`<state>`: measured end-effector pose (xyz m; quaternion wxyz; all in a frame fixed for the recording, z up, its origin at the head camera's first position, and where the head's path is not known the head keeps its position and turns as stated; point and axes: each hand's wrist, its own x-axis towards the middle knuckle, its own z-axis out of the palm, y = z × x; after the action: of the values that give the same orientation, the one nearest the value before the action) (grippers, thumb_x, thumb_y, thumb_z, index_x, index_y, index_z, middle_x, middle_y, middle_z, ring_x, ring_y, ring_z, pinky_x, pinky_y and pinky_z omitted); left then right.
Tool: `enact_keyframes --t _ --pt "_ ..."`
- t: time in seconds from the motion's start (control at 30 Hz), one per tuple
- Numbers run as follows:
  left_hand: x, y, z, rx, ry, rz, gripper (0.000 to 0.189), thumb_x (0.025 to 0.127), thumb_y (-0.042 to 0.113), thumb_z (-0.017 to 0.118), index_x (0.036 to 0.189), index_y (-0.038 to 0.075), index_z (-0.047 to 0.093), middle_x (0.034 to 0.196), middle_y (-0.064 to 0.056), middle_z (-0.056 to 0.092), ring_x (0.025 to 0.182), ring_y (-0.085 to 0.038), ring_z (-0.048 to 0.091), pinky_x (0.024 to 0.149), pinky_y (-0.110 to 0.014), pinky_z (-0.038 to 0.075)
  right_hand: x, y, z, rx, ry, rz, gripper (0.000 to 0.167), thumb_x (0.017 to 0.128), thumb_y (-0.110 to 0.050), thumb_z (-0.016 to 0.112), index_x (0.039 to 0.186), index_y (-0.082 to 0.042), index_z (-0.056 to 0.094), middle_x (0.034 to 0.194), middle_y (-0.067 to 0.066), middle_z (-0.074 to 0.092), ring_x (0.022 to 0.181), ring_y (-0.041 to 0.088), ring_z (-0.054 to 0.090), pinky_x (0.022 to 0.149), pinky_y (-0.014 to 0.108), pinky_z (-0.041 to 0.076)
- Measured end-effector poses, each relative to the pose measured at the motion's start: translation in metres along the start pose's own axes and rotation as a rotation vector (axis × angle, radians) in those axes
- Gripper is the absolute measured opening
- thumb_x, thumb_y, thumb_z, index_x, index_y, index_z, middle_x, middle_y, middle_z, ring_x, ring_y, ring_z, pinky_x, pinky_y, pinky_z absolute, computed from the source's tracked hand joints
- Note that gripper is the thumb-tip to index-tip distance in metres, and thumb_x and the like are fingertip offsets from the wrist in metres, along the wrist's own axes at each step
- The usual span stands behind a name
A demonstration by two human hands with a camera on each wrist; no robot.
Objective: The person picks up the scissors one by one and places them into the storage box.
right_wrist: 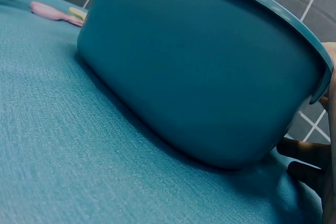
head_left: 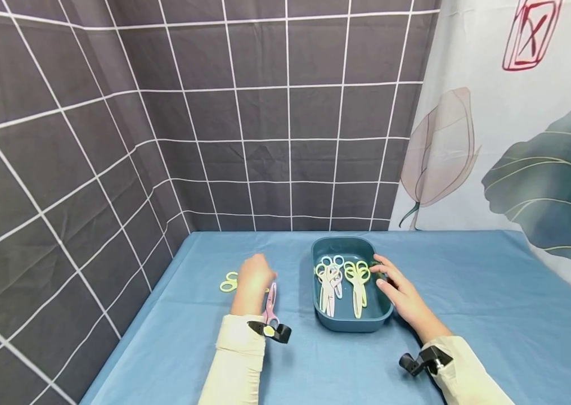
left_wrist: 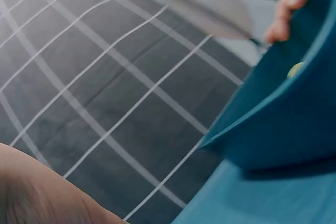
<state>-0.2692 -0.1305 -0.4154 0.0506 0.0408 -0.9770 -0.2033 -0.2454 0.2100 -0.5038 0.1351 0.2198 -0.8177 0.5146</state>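
My left hand (head_left: pixel 255 277) is lowered over the blue cloth, its fingers hidden behind the back of the hand. Yellow-green scissors handles (head_left: pixel 228 283) poke out on its left side. Along its right side lie pink scissors (head_left: pixel 270 301), partly covered by the wrist. My right hand (head_left: pixel 403 289) holds the right rim of a dark blue plastic bin (head_left: pixel 351 325), some fingertips over the edge and others against the outer wall. Inside the bin are white-bladed scissors (head_left: pixel 327 289) and yellow-green scissors (head_left: pixel 358 287). The left wrist view shows only part of the left hand (left_wrist: pixel 42 195).
A blue cloth (head_left: pixel 310 371) covers the table. Behind it and to the left hang dark grey sheets (head_left: pixel 265 112) with a white grid. A white curtain (head_left: pixel 472 191) with leaf prints hangs at the right. Black camera mounts (head_left: pixel 424 360) sit on both wrists.
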Motion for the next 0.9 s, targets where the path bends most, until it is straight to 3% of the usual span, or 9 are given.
enact_keyframes --t 0.17,0.4,0.5,0.73,0.8,0.9 --pt "0.006 -0.026 -0.01 -0.018 -0.05 -0.098 0.04 0.08 0.023 0.083 0.103 -0.007 0.073 0.108 -0.024 0.071 0.101 -0.042 0.068 0.088 -0.049 0.054 0.0 0.0 0.0 0.003 -0.002 -0.005 0.028 0.102 -0.001 0.052 0.128 0.002 0.06 0.159 0.02 0.035 0.141 0.047 0.032 0.094 0.006 0.029" --pt "0.005 -0.046 -0.018 -0.063 -0.131 -0.172 0.041 0.08 0.027 0.082 0.103 -0.006 0.073 0.103 -0.021 0.071 0.088 -0.033 0.066 0.082 -0.049 0.055 0.0 0.003 0.0 -0.014 -0.002 0.011 0.028 0.102 -0.002 0.052 0.128 0.001 0.06 0.159 0.02 0.035 0.144 0.05 0.029 0.098 0.003 0.023" --pt "0.006 -0.056 -0.017 -0.09 -0.15 -0.22 0.041 0.083 0.032 0.079 0.102 -0.004 0.072 0.096 -0.017 0.07 0.083 -0.03 0.063 0.078 -0.048 0.054 0.0 0.003 0.0 -0.018 0.0 0.007 0.028 0.102 -0.002 0.052 0.128 0.001 0.06 0.159 0.02 0.035 0.143 0.049 0.029 0.097 0.003 0.024" --pt "0.007 -0.086 -0.008 -0.148 -0.192 -0.361 0.036 0.092 0.042 0.066 0.079 0.008 0.065 0.068 -0.006 0.066 0.06 -0.019 0.058 0.061 -0.035 0.043 0.0 0.002 0.001 -0.005 0.001 -0.001 0.027 0.102 -0.001 0.052 0.127 0.001 0.061 0.158 0.021 0.036 0.142 0.05 0.03 0.096 0.003 0.025" --pt "0.008 -0.089 -0.007 -0.148 -0.195 -0.387 0.038 0.093 0.045 0.065 0.082 0.008 0.065 0.069 -0.005 0.066 0.062 -0.018 0.059 0.062 -0.035 0.043 0.0 0.002 0.0 0.0 0.002 0.0 0.027 0.101 -0.001 0.052 0.127 0.001 0.061 0.158 0.021 0.035 0.143 0.05 0.029 0.097 0.002 0.025" --pt "0.01 -0.089 -0.005 -0.117 -0.172 -0.411 0.049 0.09 0.05 0.066 0.098 0.002 0.068 0.083 -0.011 0.068 0.075 -0.023 0.062 0.068 -0.038 0.046 0.0 0.002 0.0 0.003 0.002 0.003 0.027 0.102 -0.001 0.052 0.127 0.001 0.061 0.159 0.02 0.035 0.143 0.05 0.029 0.097 0.002 0.024"
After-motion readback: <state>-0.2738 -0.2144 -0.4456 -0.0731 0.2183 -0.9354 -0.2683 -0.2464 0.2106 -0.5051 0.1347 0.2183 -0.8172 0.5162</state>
